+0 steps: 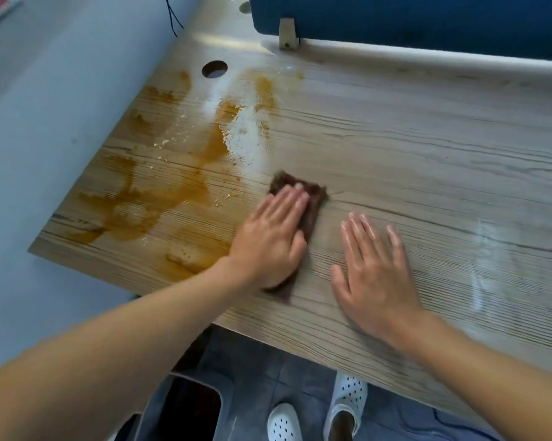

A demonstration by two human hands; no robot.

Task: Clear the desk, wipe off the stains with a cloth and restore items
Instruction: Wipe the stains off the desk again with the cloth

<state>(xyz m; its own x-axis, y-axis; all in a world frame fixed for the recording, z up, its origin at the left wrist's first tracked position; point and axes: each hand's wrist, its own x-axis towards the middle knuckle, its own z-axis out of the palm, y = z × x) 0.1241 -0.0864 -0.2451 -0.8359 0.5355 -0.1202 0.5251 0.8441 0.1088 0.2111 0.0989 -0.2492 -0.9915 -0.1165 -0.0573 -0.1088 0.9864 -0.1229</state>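
Orange-brown stains point(160, 192) smear the left part of the desk point(427, 154). Right of them, the left hand point(269, 237) presses flat on the dark cloth point(312, 198), likely soft, light, best driven by palm pressure. Right hand point(374, 268) rests spread on bare wood.

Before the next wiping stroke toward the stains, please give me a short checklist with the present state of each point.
1. Cloth flat under the left hand: ok.
2. Right hand flat on the desk, apart from the cloth: ok.
3. Stains wiped off: not ok, brown smears lie left of the cloth.
4. Path from cloth to stains free of items: ok.
5. Cable hole free of spill: cannot tell.
6. Cloth underside clean enough: cannot tell, hidden.
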